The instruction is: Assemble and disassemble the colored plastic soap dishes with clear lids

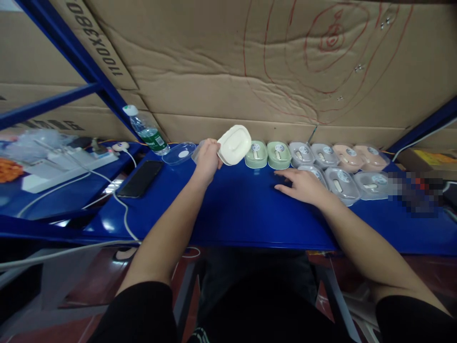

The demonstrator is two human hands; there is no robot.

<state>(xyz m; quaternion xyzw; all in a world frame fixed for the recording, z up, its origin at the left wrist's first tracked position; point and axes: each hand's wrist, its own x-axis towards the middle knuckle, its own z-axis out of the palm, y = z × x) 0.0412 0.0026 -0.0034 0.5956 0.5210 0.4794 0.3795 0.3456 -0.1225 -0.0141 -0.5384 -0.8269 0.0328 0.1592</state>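
Observation:
My left hand is closed around one end of a cream-coloured rounded plastic box, lifted above the blue table and tilted so that its broad face shows. Some clear plastic shows beside that hand; I cannot make out what it belongs to. My right hand is open and low over the table, its fingers apart and pointing left. It partly covers a grey box with a clear lid. Behind it stand two green boxes with clear lids and round labels.
Several more grey boxes and two pink boxes line the right side. At the left are a clear oval lid, a water bottle, a black phone and a white power strip with trailing cables. Cardboard forms the back.

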